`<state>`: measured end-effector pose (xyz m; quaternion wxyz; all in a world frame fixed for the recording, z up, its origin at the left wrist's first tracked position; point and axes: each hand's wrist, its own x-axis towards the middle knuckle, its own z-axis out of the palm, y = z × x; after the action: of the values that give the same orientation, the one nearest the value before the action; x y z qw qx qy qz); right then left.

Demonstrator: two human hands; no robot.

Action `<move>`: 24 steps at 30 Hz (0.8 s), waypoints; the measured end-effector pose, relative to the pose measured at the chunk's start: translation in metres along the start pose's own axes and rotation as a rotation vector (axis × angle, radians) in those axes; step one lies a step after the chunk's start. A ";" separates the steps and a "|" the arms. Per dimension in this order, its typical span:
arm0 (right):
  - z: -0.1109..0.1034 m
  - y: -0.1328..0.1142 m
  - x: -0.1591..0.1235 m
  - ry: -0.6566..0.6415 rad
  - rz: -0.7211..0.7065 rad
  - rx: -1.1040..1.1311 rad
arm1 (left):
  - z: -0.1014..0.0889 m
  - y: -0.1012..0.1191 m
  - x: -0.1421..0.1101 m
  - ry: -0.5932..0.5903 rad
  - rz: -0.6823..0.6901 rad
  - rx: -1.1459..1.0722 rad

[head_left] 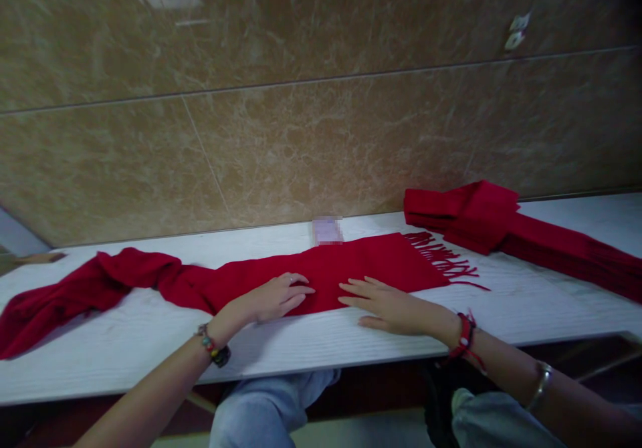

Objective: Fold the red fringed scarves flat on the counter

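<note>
A long red scarf point(371, 261) lies along the white table, smooth and flat toward its fringed right end, bunched and twisted toward the left. My left hand point(278, 297) rests on the flat part, fingers stretched out and a ring on one of them. To its right, my right hand point(386, 304) lies palm down near the scarf's front edge, fingers spread. Neither hand grips the cloth. Just beyond the scarf's back edge is a small pale purple item point(328, 231), blurred over.
A second red cloth bundle point(481, 217), folded and wrapped over itself, sits at the back right and trails to the right edge. The white table point(311, 351) meets a brown marbled wall point(321, 147) with a socket point(516, 31). My knees are under the front edge.
</note>
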<state>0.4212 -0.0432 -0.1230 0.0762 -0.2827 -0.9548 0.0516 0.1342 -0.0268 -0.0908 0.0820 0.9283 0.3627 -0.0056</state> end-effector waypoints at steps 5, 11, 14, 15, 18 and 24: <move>0.003 -0.006 0.001 -0.084 0.044 0.076 | 0.008 -0.024 0.017 0.041 -0.540 0.154; 0.003 -0.005 0.000 -0.078 0.051 0.090 | 0.007 -0.032 0.023 0.049 -0.809 0.292; 0.004 -0.005 0.000 -0.066 0.047 0.104 | 0.016 -0.022 0.034 0.088 -0.443 0.203; 0.004 -0.005 0.000 -0.066 0.048 0.105 | 0.019 -0.022 0.038 0.068 -0.388 0.155; 0.005 -0.005 0.000 -0.075 0.054 0.096 | 0.022 -0.036 0.047 -0.007 -0.506 0.079; 0.003 -0.005 0.000 -0.087 0.043 0.070 | 0.021 -0.077 0.040 0.012 -0.806 0.098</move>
<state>0.4180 -0.0472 -0.1257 0.0431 -0.2980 -0.9485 0.0987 0.1127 0.0527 -0.1256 0.0267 0.7147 0.6972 -0.0491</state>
